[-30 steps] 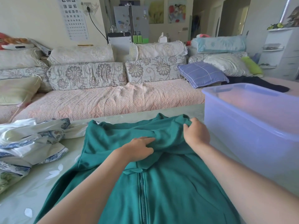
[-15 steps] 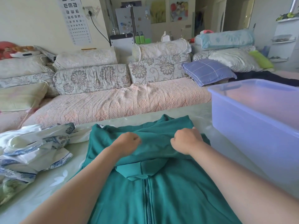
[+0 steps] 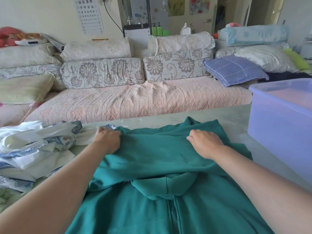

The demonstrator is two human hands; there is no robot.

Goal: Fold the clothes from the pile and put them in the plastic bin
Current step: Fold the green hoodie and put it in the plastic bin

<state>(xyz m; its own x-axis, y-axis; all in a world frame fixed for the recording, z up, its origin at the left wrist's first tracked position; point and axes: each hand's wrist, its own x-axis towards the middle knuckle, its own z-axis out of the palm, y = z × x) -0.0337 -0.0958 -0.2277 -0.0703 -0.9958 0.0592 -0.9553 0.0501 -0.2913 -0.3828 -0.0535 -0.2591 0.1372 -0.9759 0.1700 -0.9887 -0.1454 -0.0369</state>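
- Head view, centre and lower frame: a teal zip hoodie [image 3: 152, 159] is spread on a pale green table [image 3: 236, 115], zip side up. Its upper part is doubled over toward the camera, so that the hood lies over the top of the zip.
- Left of centre: the left hand [image 3: 107, 141] is placed at the hoodie's left upper edge. Its fingers are curled and the fabric edge is gripped in them.
- Right of centre: the right hand [image 3: 205, 143] is set knuckles-up on the folded layer. Its fingers are bent down into the cloth, and a bunch of fabric appears to be held.
- Left edge of the frame: a pile of white and blue-patterned clothes [image 3: 33, 146] is heaped on the table, just beside the left hand.
- Right edge: a translucent lavender plastic bin [image 3: 278, 125] is seen standing on the table near the hoodie's right side. The hoodie lies outside it.
- Upper half: a sofa with a pink quilted cover [image 3: 135, 102] is seen behind the table, with a blue checked pillow [image 3: 234, 70] at its right end.
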